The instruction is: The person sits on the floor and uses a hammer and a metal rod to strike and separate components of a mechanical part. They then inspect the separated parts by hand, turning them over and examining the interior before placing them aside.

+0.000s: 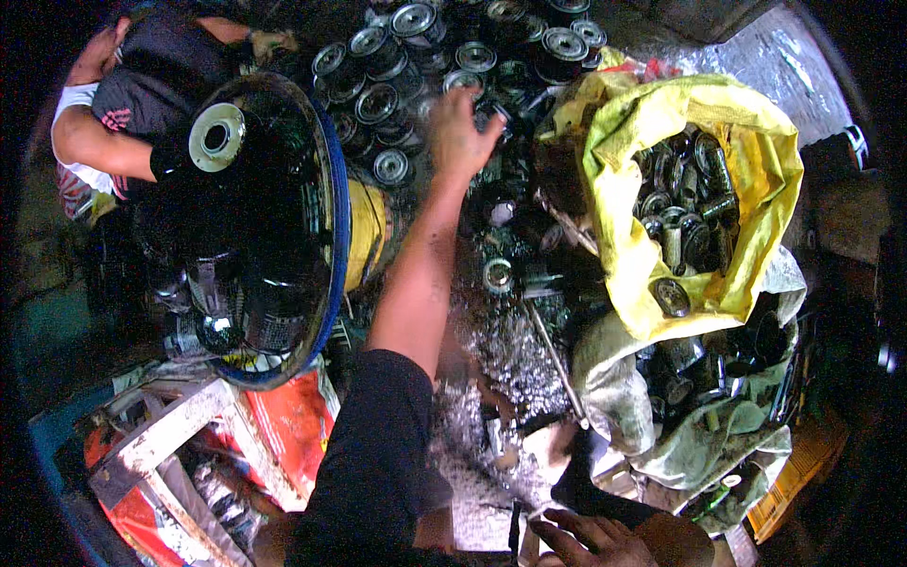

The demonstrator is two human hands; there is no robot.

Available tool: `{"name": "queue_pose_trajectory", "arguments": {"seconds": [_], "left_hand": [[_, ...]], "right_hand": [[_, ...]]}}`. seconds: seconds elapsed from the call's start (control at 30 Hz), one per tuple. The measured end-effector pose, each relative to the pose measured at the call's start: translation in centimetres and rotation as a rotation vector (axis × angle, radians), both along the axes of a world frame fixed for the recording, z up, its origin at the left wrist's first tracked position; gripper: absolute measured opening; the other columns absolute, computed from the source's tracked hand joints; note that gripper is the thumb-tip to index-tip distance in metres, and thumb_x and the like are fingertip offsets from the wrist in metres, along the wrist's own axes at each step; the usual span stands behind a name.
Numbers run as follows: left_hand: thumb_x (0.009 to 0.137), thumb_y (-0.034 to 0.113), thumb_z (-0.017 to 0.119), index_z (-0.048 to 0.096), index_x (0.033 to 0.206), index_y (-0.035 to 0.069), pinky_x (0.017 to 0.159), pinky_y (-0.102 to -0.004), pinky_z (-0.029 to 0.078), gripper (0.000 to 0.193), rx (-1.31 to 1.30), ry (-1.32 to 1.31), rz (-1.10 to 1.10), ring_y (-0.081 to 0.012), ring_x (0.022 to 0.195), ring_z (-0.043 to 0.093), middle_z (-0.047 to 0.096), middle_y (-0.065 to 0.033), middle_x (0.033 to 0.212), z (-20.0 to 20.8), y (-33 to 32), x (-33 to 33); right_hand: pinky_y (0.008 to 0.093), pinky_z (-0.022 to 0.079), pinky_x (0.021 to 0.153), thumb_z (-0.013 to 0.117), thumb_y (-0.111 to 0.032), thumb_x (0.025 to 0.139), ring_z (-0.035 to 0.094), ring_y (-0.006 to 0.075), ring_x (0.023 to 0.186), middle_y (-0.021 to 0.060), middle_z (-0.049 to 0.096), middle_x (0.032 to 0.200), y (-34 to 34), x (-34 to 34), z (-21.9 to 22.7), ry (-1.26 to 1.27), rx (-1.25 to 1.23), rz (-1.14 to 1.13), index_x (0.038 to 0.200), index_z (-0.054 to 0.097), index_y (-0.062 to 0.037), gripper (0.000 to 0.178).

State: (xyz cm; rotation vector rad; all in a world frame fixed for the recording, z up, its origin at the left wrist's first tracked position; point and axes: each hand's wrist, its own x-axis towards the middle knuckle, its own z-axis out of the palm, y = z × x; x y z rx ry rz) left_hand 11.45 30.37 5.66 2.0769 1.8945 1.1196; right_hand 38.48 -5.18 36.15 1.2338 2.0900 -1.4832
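Observation:
Dark, oily canister filters [390,166] stand in a cluster at the far middle. Over them reaches my left hand [463,137], its thumb spread away from the fingers. The fingertips are at the near edge of one filter's round top [470,83]; whether they touch it I cannot tell. Low in the view, my right hand [595,541] has its fingers stretched out and apart, beside a thin dark upright rod [515,525]. No object shows in its grasp. Between the hands stands another small round-topped canister [497,275] on the wet, oily surface.
A blue-rimmed drum [340,217] holding dark canisters stands left. Right is a yellow sack [619,246] of metal parts, above a grey-white sack [614,397]. A metal rod [556,364] lies midway. A co-worker [104,137] is at upper left, near a pale ring-shaped disc [217,138].

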Motion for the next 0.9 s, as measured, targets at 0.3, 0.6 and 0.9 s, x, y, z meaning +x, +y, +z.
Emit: {"name": "queue_pose_trajectory", "arguments": {"seconds": [0.3,0.6,0.9], "left_hand": [[0.082,0.036,0.075,0.069,0.113,0.013,0.092,-0.0422,0.049,0.039,-0.608,-0.296,-0.493,-0.0232,0.1,0.067,0.07,-0.0082,0.113,0.0,-10.4,1.2],[0.077,0.025,0.076,0.07,0.101,0.005,0.079,-0.0343,0.054,0.031,-0.736,-0.269,0.009,-0.0245,0.087,0.069,0.072,-0.0118,0.098,-1.2,-36.4,-8.5],[0.068,0.03,0.08,0.048,0.133,0.018,0.102,-0.0555,0.035,0.074,-0.665,0.556,-0.115,-0.0309,0.128,0.045,0.05,-0.0111,0.137,-1.0,-44.3,1.2]], "right_hand": [[0.0467,0.047,0.096,0.073,-0.033,0.076,0.057,0.0391,0.11,0.0217,0.058,0.122,-4.3,1.3,3.4,-0.002,0.162,-0.043,0.13,0.054,-0.0042,0.064],[0.0438,0.049,0.09,0.07,-0.032,0.08,0.059,0.0374,0.105,0.0168,0.06,0.119,-9.3,-1.1,7.2,0.148,0.196,0.047,0.123,0.055,-0.0042,0.053],[0.0428,0.051,0.086,0.068,-0.034,0.083,0.06,0.0346,0.105,0.0172,0.06,0.117,-11.8,-1.1,6.4,0.047,0.228,0.098,0.124,0.055,-0.0047,0.053]]}}
